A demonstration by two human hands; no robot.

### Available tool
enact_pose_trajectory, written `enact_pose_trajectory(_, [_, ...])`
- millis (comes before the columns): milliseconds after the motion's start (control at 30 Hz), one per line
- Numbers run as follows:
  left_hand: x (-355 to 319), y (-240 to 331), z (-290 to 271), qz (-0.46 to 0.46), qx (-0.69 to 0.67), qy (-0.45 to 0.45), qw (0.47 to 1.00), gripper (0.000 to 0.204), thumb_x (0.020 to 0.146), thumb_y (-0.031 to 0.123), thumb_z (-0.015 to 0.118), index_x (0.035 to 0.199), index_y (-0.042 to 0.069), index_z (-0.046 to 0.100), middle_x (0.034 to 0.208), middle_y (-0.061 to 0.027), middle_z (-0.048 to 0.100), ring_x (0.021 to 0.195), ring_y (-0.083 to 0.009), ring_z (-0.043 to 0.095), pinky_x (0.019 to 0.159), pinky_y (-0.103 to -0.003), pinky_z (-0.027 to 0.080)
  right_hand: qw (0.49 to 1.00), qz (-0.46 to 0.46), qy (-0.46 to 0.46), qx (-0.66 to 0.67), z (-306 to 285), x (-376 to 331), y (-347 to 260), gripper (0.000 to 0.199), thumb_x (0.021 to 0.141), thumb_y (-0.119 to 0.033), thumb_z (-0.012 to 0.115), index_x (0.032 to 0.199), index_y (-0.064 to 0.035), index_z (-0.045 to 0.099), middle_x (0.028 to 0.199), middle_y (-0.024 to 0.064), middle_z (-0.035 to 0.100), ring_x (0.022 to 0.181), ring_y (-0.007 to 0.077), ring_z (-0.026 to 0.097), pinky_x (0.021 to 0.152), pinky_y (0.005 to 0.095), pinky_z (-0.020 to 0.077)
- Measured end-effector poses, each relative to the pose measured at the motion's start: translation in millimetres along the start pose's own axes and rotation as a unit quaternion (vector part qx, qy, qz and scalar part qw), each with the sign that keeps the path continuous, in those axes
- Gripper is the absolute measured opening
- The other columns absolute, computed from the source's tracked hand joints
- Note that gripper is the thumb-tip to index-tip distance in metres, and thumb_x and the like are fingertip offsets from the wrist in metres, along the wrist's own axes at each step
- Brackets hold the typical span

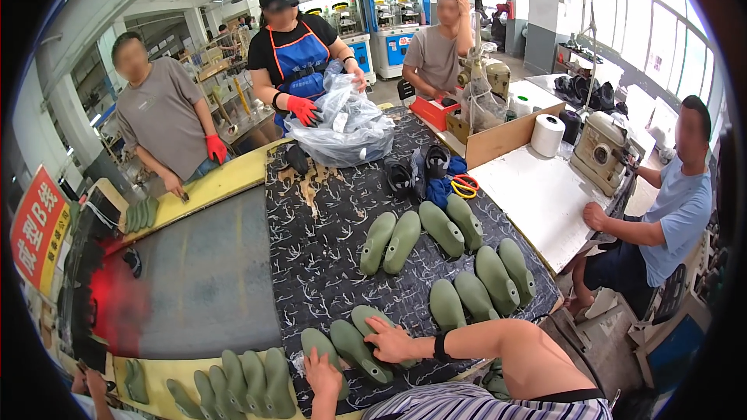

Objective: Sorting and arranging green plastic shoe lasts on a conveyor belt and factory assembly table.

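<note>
My left hand (321, 374) comes up from the lower edge and closes over the heel end of a green shoe last (314, 340) on the black patterned mat (327, 249). My right hand (391, 340), with a black band on its wrist, lies over a second green shoe last (362, 316), fingers pointing left and wrapped on it. A third last (354, 350) lies between the two hands. Further green lasts lie in pairs just beyond, such as one pair (461, 301) to the right.
A row of green lasts (249, 381) stands on the yellow table edge at lower left. Across the table a person in a blue apron and red gloves handles a clear plastic bag (346, 128). Another person sits at a sewing machine (601, 148) on the right. Black shoes (420, 167) lie mid-table.
</note>
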State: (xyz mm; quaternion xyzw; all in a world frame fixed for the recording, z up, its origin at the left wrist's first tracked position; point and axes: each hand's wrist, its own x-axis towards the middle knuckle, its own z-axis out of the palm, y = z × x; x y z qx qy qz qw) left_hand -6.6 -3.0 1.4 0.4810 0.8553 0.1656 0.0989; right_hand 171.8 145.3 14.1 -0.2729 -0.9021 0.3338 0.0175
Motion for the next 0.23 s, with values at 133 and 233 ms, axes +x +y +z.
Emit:
enact_pose_trajectory(133, [0.5,3.0,-2.1,-0.007,-0.004,-0.004,1.000,0.034,0.077,0.005,0.057,0.110,0.001,0.065,0.138,-0.0179,0.042,0.126,-0.0464,0.039,0.103,-0.050,0.038,1.000,0.003,-0.005,-0.003,-1.7,-0.2,-0.4,0.043,0.079,-0.018,0.057,0.121,-0.0072,0.059,0.149,0.0175,0.025,0.142,0.0338,0.017,0.094,0.0694,0.0347])
enact_pose_trajectory(233, [1.3,1.5,-4.0,-0.022,-0.011,-0.026,0.999,0.035,0.079,0.006,0.058,0.113,0.002,0.064,0.142,-0.0174,0.037,0.129,-0.0451,0.035,0.104,-0.051,0.036,0.999,0.017,-0.031,-0.003,-3.8,2.0,-2.5,0.048,0.079,-0.020,0.058,0.126,-0.0085,0.056,0.152,0.0167,0.020,0.143,0.0328,0.013,0.096,0.0691,0.0333])
